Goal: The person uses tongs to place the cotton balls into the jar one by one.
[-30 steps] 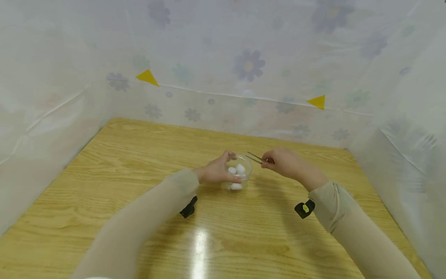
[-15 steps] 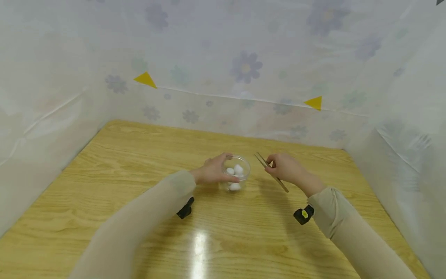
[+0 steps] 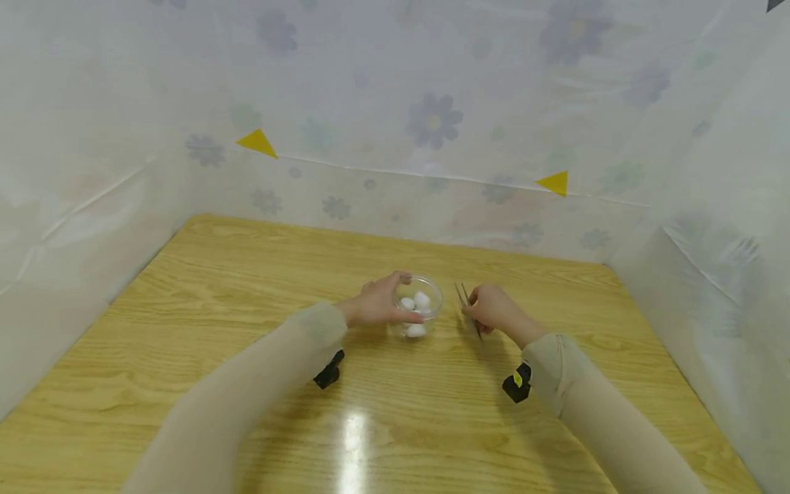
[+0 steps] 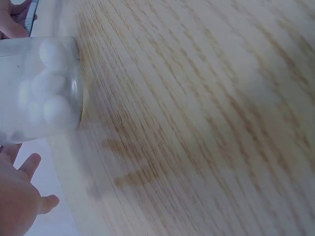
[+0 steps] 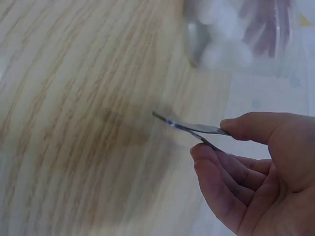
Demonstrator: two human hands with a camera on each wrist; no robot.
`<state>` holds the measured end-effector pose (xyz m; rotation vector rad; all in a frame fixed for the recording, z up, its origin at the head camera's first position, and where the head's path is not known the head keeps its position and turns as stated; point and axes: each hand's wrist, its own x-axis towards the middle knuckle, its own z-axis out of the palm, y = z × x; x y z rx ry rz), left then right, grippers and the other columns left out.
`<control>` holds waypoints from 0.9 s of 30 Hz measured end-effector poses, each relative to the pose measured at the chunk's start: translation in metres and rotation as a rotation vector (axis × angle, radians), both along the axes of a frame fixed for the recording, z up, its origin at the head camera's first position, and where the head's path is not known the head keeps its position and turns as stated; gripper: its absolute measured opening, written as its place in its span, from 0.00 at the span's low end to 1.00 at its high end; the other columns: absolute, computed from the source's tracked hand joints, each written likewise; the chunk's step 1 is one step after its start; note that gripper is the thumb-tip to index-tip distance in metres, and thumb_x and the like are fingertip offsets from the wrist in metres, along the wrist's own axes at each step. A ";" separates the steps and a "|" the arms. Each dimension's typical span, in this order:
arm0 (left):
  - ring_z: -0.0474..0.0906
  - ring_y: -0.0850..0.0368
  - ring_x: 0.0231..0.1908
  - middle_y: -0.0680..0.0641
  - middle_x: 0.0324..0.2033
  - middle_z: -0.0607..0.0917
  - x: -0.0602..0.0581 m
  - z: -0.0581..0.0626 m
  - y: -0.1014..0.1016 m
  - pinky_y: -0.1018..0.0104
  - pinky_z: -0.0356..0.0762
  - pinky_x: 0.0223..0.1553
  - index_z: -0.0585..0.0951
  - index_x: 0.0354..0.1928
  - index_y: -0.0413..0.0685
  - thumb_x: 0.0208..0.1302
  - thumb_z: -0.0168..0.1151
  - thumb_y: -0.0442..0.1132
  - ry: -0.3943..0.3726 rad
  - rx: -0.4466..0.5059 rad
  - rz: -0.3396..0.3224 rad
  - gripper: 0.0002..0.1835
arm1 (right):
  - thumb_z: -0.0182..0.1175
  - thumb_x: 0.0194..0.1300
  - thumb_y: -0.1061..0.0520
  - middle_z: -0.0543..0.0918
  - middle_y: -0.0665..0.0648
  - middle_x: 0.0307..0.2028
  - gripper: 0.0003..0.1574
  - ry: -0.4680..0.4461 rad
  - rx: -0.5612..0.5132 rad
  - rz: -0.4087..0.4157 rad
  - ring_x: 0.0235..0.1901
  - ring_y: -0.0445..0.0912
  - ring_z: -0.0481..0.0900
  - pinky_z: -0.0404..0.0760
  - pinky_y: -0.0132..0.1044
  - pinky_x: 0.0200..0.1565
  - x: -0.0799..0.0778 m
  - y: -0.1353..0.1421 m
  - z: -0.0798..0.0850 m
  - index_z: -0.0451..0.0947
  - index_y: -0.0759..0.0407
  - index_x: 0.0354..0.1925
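My left hand point(image 3: 379, 303) holds a clear round jar point(image 3: 437, 314), thumb on the near side and fingers around the far side. Inside lie several white cotton balls point(image 3: 422, 300), piled near the bottom in the left wrist view. Just right of the jar, my right hand point(image 3: 496, 310) pinches metal tweezers point(image 5: 178, 125) between thumb and fingers. In the head view their two separate prongs point away from me. The joined end points down toward the table in the right wrist view. Nothing shows between the prongs.
The jar and both hands are over the far half of a wood-grain table point(image 3: 278, 274). White flowered sheeting point(image 3: 370, 103) with two yellow triangles hangs behind it and along both sides. A dark wrist device point(image 3: 517, 384) hangs below the right cuff.
The tweezers have turned from pointing left at the jar to pointing away from me. My right hand has come slightly nearer to me. The left hand still holds the jar in place.
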<state>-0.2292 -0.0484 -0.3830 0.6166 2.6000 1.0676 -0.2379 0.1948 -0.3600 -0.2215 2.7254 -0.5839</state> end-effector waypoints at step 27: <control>0.57 0.49 0.68 0.47 0.70 0.61 0.000 -0.002 0.007 0.44 0.41 0.69 0.52 0.72 0.47 0.46 0.71 0.60 0.018 0.012 0.021 0.56 | 0.56 0.65 0.53 0.65 0.49 0.05 0.24 0.063 0.080 -0.009 0.07 0.41 0.63 0.69 0.31 0.20 0.007 -0.006 -0.021 0.68 0.58 0.14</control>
